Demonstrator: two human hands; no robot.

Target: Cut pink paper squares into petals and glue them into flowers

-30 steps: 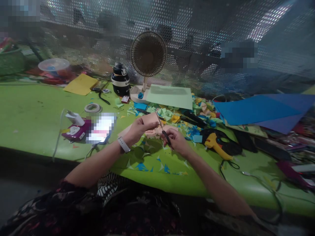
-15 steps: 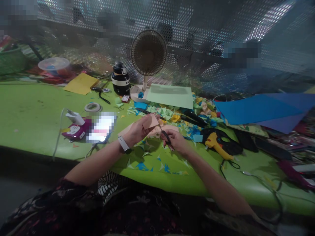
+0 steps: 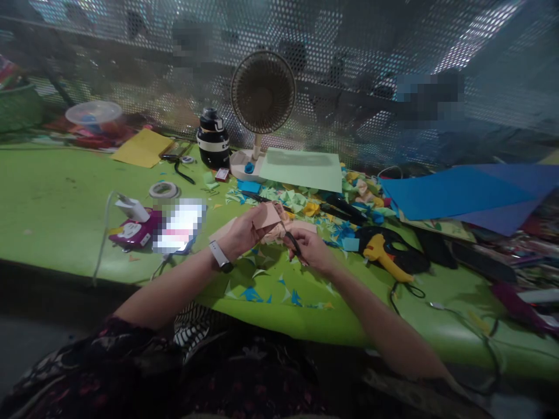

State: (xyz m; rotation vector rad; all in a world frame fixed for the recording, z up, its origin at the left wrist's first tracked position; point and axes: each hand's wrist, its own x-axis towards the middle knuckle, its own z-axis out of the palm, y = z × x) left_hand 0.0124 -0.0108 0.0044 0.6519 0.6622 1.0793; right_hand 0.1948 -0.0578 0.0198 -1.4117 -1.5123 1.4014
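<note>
Peach paper (image 3: 267, 216) is mid-scene in the head view, pinched in your left hand (image 3: 241, 235), fingers closed on its left side. Your right hand (image 3: 315, 251) has its fingers curled round the dark scissors (image 3: 294, 243), blades pointing far, right at the paper's edge. My guess: you hold it up like that so the blades get a free run. Looks like thin, matte stuff with straight edges. Crinkly paper bits (image 3: 297, 202) heap up far of your hands, pointy blue slivers (image 3: 251, 295) lie near on the smooth green table (image 3: 61, 215).
</note>
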